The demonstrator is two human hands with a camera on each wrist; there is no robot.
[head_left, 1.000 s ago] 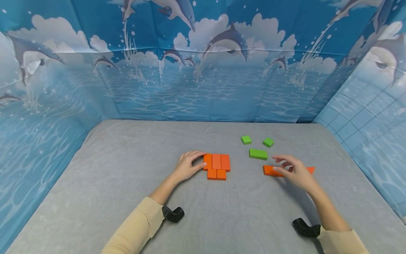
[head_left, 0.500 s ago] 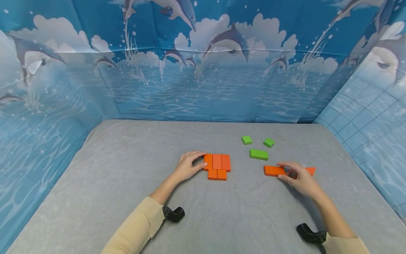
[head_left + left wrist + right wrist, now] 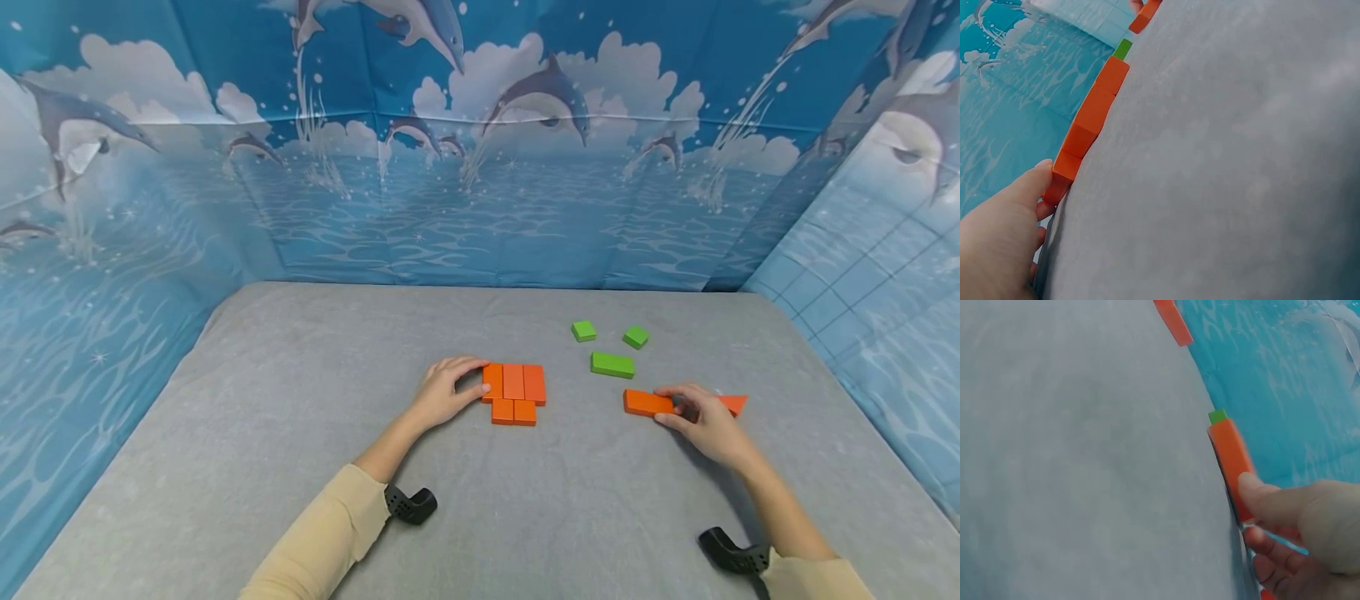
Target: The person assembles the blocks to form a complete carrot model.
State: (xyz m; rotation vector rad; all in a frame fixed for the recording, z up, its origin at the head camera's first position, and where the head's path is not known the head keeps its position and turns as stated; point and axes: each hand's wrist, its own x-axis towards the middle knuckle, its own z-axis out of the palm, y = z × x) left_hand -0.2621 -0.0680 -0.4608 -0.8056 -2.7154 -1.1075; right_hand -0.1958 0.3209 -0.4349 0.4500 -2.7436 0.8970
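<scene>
On grey cloth (image 3: 300, 358), the right hand (image 3: 708, 427) pinches an orange bar (image 3: 647, 403). The left hand (image 3: 442, 396) grips one grouped orange block (image 3: 492, 380).

Soft, even light; faint shadow beside the right forearm (image 3: 772, 500); 2 wrist views hazier, the right dimmer.

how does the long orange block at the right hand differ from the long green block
Colour: the long orange block is orange, while the long green block is green.
Contact: the right hand pinches the orange one; no hand touches the green one.
Place: in the head view, the orange one sits lower and farther right than the green one.
Both are straight-edged bars.
</scene>
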